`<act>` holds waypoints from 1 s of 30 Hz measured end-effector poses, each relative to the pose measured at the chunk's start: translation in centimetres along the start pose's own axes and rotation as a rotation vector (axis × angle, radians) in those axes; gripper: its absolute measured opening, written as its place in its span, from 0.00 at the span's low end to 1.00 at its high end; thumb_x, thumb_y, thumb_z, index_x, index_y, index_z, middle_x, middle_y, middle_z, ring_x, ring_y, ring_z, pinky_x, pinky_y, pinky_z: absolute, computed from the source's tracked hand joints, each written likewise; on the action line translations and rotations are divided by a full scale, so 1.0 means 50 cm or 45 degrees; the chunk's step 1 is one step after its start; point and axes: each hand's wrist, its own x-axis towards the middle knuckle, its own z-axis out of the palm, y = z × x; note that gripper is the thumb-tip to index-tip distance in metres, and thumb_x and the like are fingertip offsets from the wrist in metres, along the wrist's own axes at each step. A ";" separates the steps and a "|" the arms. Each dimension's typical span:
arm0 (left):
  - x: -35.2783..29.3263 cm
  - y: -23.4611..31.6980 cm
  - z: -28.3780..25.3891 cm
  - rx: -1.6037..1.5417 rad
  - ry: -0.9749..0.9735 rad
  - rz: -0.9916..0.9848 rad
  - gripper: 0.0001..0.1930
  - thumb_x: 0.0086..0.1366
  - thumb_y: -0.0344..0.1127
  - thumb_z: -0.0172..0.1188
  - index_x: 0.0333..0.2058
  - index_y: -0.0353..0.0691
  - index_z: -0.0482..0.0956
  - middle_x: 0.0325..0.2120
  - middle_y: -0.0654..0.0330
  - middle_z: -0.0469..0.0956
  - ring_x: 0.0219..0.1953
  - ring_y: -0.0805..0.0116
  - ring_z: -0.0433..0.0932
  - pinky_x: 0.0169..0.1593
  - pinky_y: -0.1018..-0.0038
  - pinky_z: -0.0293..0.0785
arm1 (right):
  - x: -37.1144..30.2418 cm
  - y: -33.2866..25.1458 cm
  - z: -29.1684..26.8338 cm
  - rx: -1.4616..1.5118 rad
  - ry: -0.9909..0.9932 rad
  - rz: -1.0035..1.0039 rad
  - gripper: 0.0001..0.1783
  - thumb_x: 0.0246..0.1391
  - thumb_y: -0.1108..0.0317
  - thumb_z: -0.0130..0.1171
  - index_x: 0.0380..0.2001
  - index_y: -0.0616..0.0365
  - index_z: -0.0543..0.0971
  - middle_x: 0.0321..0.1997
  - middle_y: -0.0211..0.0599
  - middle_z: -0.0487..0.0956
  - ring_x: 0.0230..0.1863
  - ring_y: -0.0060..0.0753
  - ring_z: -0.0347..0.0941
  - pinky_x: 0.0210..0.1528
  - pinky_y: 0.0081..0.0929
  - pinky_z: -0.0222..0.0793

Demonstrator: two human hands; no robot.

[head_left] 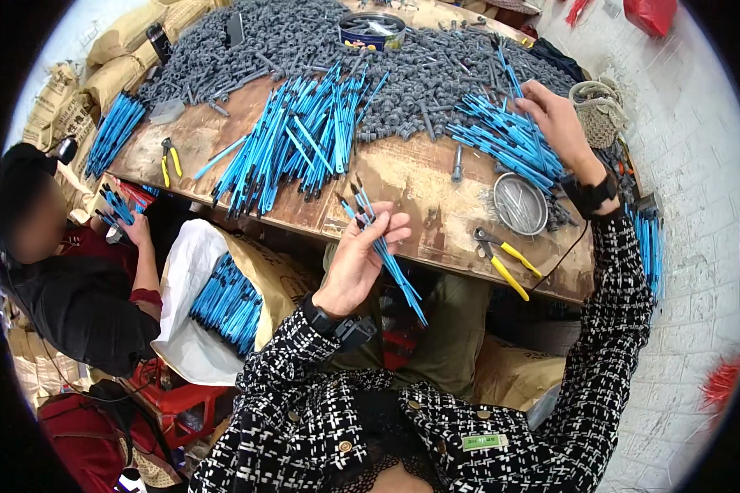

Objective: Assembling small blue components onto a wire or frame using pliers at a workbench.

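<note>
Sticks [398,276], slender, straight, blue, cross the left hand [355,259].

A white-painted brick wall [699,279] rises on your right. Before you stands a worn brown wooden table [423,168], a red plastic stool [201,394] to your left.

- The left hand [347,264] sits near the centre of the frame, thumb and fingers curled in a grip.
- The right hand [556,125] reaches to the upper right, fingers bent.
- Both forearms [621,255] angle upward, sleeved.
</note>
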 end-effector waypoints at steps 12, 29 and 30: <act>-0.081 -0.031 0.134 0.414 0.074 0.401 0.10 0.63 0.28 0.65 0.43 0.37 0.78 0.34 0.63 0.82 0.35 0.80 0.79 0.37 0.84 0.70 | -0.336 -0.260 0.122 0.750 -0.318 -0.039 0.12 0.49 0.68 0.71 0.30 0.64 0.78 0.24 0.36 0.80 0.24 0.22 0.74 0.28 0.24 0.70; -0.012 -0.009 0.064 0.175 -0.106 -0.230 0.11 0.69 0.32 0.59 0.48 0.40 0.73 0.39 0.57 0.82 0.38 0.69 0.82 0.45 0.74 0.77 | -0.109 0.067 0.127 -0.177 -0.185 -0.107 0.11 0.55 0.63 0.62 0.34 0.61 0.80 0.32 0.45 0.81 0.36 0.53 0.76 0.38 0.41 0.70; 0.000 -0.011 0.059 0.200 -0.121 -0.244 0.11 0.69 0.33 0.59 0.48 0.40 0.74 0.38 0.57 0.82 0.38 0.69 0.82 0.45 0.74 0.78 | -0.091 0.108 0.140 -0.189 -0.188 -0.099 0.11 0.55 0.63 0.62 0.34 0.61 0.80 0.32 0.45 0.81 0.36 0.53 0.76 0.38 0.41 0.70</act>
